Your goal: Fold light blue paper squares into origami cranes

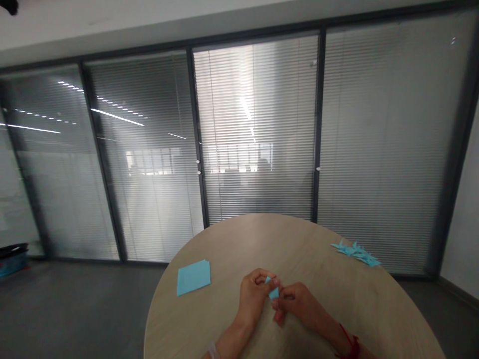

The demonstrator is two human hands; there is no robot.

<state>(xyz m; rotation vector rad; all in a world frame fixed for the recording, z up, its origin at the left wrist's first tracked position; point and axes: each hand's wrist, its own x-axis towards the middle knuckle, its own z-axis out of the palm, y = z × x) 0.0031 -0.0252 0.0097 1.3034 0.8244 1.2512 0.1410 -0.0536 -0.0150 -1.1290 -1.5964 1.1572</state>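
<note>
Between my two hands is a small piece of folded blue paper, held just above the round table. My left hand pinches its upper left part with thumb and fingers. From the other side my right hand grips the lower right edge, fingers closed on it. Fingertips cover much of the paper, so its full shape is hidden. To the left lies a stack of flat blue paper sheets. Over on the right edge of the table sits a heap of pointed, folded blue paper pieces.
The round wooden table ends in a curved edge on both sides and at the back. Behind it stands a glass partition with blinds in dark frames. A dark-rimmed blue container is on the floor at far left.
</note>
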